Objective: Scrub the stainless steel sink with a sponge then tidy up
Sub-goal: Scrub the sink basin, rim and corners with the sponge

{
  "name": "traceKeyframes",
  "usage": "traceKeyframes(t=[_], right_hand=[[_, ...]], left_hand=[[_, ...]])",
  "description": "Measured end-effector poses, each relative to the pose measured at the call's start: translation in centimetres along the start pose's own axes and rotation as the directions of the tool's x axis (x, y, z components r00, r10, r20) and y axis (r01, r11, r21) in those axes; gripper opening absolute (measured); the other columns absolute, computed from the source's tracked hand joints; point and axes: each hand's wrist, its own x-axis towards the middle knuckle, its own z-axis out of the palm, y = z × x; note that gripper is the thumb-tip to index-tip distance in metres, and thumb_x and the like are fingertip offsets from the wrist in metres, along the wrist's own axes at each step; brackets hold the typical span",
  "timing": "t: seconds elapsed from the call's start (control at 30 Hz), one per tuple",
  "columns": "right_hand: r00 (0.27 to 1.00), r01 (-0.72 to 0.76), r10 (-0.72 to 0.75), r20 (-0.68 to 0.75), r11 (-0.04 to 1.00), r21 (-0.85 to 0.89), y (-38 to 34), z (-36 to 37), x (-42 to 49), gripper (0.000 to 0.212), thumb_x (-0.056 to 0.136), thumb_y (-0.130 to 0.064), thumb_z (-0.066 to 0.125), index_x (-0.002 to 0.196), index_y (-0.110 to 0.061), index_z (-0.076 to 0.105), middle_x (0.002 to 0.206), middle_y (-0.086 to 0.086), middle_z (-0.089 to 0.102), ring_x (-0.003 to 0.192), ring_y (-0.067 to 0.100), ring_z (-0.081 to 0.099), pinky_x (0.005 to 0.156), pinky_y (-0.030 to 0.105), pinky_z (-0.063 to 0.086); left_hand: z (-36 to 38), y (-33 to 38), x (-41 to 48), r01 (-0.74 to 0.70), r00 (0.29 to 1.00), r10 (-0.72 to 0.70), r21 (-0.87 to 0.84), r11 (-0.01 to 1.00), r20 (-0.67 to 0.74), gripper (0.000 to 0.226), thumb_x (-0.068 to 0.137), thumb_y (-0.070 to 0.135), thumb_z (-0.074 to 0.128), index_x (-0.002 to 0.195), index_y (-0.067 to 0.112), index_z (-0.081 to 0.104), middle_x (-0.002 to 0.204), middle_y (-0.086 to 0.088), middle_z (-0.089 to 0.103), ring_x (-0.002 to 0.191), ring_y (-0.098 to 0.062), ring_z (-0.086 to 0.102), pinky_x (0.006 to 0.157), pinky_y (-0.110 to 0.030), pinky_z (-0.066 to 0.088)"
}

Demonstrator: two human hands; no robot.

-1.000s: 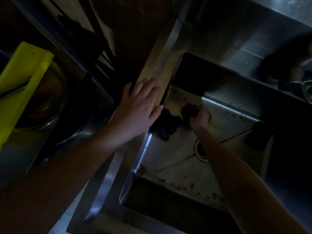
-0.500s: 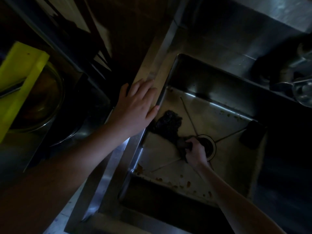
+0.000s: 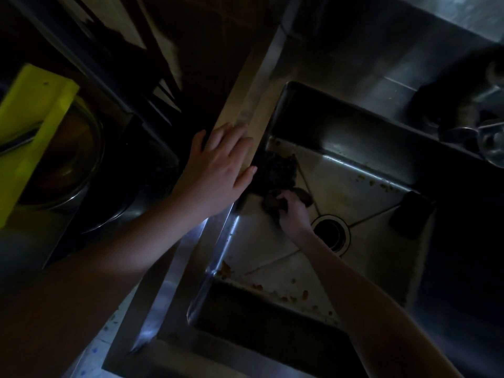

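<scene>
Left hand (image 3: 221,170) lies flat, fingers straight, on the left rim of the one sink (image 3: 253,110) at frame centre, while right hand (image 3: 294,214) curls round one sponge (image 3: 271,198) on the basin floor, just beside the single drain (image 3: 331,234).

Drain (image 3: 331,233) between dark clump (image 3: 275,173) and block (image 3: 409,217)

The square stainless steel sink (image 3: 351,184), its floor flecked with brown scraps, holds a dark brownish sponge (image 3: 272,199) lying on the floor near its left wall.
</scene>
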Motion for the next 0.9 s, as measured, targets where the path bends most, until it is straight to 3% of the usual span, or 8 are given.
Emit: traceKeyframes(t=[0.1,0.23,0.33,0.47,0.6,0.7,0.77,0.9], right_hand=[[0.999,-0.035,0.035,0.025,0.999,0.014,-0.2,-0.7,0.4,0.036,0.079,0.007,0.049,0.11,-0.012,0.054,0.118,0.011,0.056,0.104,0.023,0.053,0.081,0.021,0.036],[0.999,-0.027,0.025,0.032,0.999,0.035,0.8,-3.4,-1.0,0.032,0.08,0.006,0.055,0.105,-0.013,0.057,0.11,0.007,0.057,0.098,0.019,0.053,0.074,0.019,0.036],[0.99,-0.095,0.109,-0.09,0.984,0.149,1.7,-5.5,-2.3,0.03,0.08,0.01,0.054,0.098,-0.014,0.056,0.099,0.003,0.055,0.085,0.013,0.05,0.059,0.012,0.036],[0.957,-0.143,0.171,-0.233,0.981,0.13,3.1,-7.7,-0.9,0.023,0.084,0.003,0.053,0.101,-0.012,0.057,0.091,0.005,0.057,0.084,0.019,0.053,0.07,0.026,0.038],[0.956,-0.096,0.056,-0.289,0.987,-0.127,4.0,-8.1,3.2,0.025,0.082,-0.003,0.058,0.106,-0.008,0.057,0.107,0.014,0.061,0.097,0.028,0.058,0.077,0.03,0.043],[0.992,-0.03,-0.019,-0.128,0.93,-0.368,3.4,-6.4,5.5,0.033,0.083,-0.004,0.058,0.116,-0.006,0.055,0.121,0.02,0.056,0.111,0.035,0.054,0.091,0.037,0.044],[0.997,-0.027,0.001,-0.072,0.933,-0.359,3.0,-5.4,5.5,0.039,0.08,0.001,0.057,0.119,-0.004,0.054,0.126,0.02,0.055,0.117,0.035,0.051,0.094,0.037,0.042],[0.996,-0.023,-0.008,-0.091,0.944,-0.329,3.4,-4.1,2.9,0.042,0.08,0.003,0.052,0.121,-0.007,0.051,0.127,0.016,0.053,0.114,0.036,0.051,0.089,0.039,0.046]], left_hand=[[0.0,0.0,0.1,-0.004,1.0,0.004,-0.005,1.0,-0.003,0.044,0.089,0.038,0.047,0.123,0.01,0.053,0.138,-0.008,0.047,0.128,-0.03,0.04,0.101,-0.05,0.032],[-0.2,0.1,0.1,-0.006,1.0,0.006,-0.001,1.0,-0.004,0.045,0.088,0.039,0.043,0.121,0.01,0.053,0.138,-0.008,0.047,0.127,-0.03,0.04,0.1,-0.049,0.032],[-0.3,0.1,0.1,-0.004,1.0,0.004,-0.005,1.0,0.003,0.047,0.088,0.04,0.04,0.121,0.01,0.053,0.138,-0.008,0.046,0.127,-0.029,0.04,0.1,-0.048,0.032],[-0.1,0.1,0.1,-0.007,1.0,0.007,-0.009,1.0,-0.021,0.046,0.087,0.039,0.042,0.121,0.01,0.054,0.137,-0.009,0.048,0.125,-0.029,0.042,0.099,-0.048,0.033],[0.6,-0.2,0.0,-0.012,0.997,0.013,0.017,1.0,-0.07,0.044,0.087,0.038,0.047,0.12,0.011,0.055,0.135,-0.007,0.05,0.125,-0.027,0.042,0.098,-0.047,0.033],[0.7,-0.3,0.1,-0.016,0.997,0.017,0.01,1.0,-0.074,0.043,0.087,0.039,0.048,0.121,0.013,0.054,0.136,-0.006,0.049,0.126,-0.026,0.041,0.098,-0.047,0.033],[0.7,-0.3,0.1,-0.015,0.998,0.015,0.001,1.0,-0.062,0.044,0.088,0.039,0.047,0.122,0.013,0.053,0.136,-0.006,0.048,0.126,-0.026,0.04,0.099,-0.047,0.033],[0.6,-0.3,0.1,-0.015,0.997,0.016,0.009,1.0,-0.069,0.043,0.088,0.039,0.048,0.121,0.012,0.054,0.136,-0.007,0.049,0.125,-0.027,0.042,0.098,-0.047,0.035]])
